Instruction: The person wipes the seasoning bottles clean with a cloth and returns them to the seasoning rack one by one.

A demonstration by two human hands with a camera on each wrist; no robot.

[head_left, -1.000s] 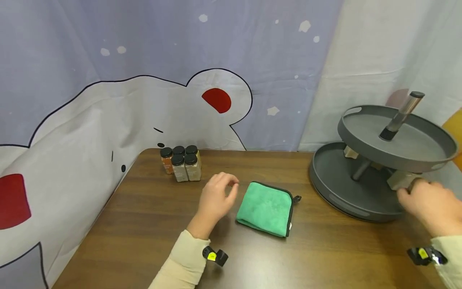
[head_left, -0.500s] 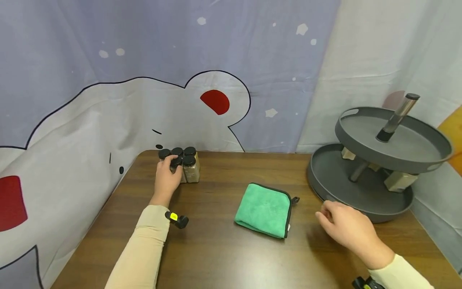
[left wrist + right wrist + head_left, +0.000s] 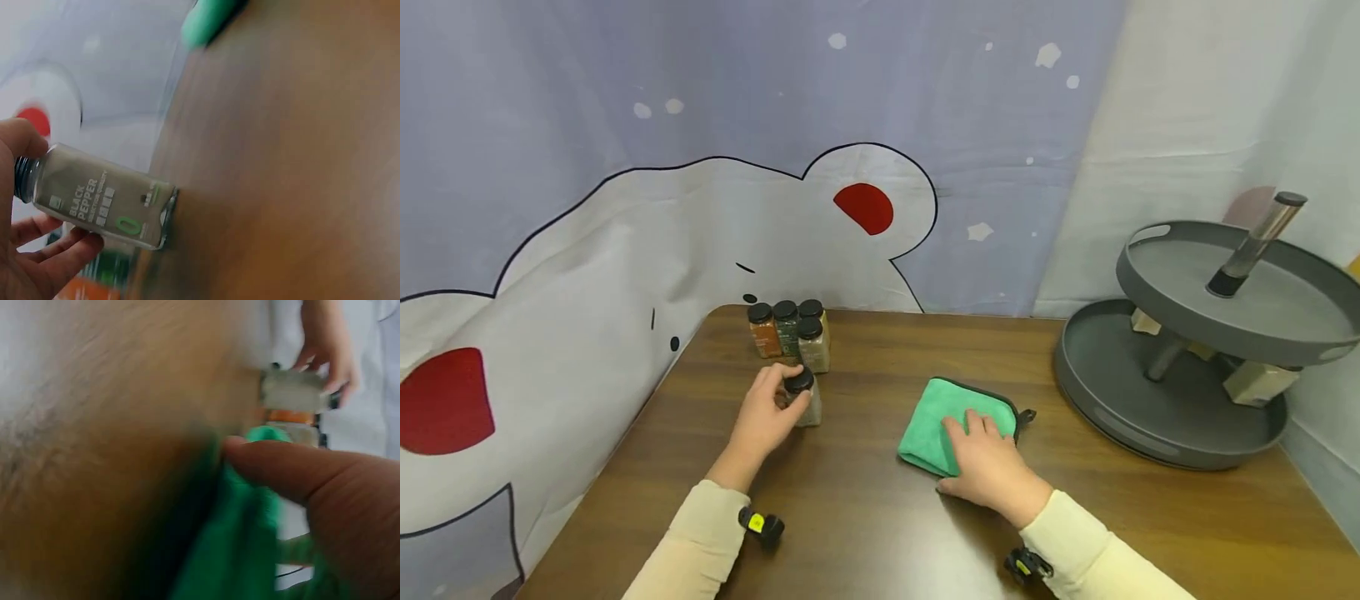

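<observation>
My left hand (image 3: 765, 419) holds a black pepper jar (image 3: 106, 200) near its dark lid, thumb on one side and fingers on the other. The clear square jar is labelled and has pale brown powder inside. In the head view it is in front of the other spice jars. My right hand (image 3: 992, 468) rests on a folded green cloth (image 3: 925, 429) with a black edge and hanging loop. Its fingers are spread over the cloth's top, and its thumb (image 3: 275, 464) lies along the near edge in the right wrist view.
Several spice jars (image 3: 787, 329) with black lids stand at the table's back left. A grey two-tier round tray (image 3: 1187, 421) is at the right, with pale jars (image 3: 1258, 383) on its lower tier. A patterned curtain (image 3: 992, 167) hangs along the table's back edge.
My left hand has reached the jars, gripped one and drawn it forward from the group. My right hand has come leftward from the tiered tray onto the green cloth.
</observation>
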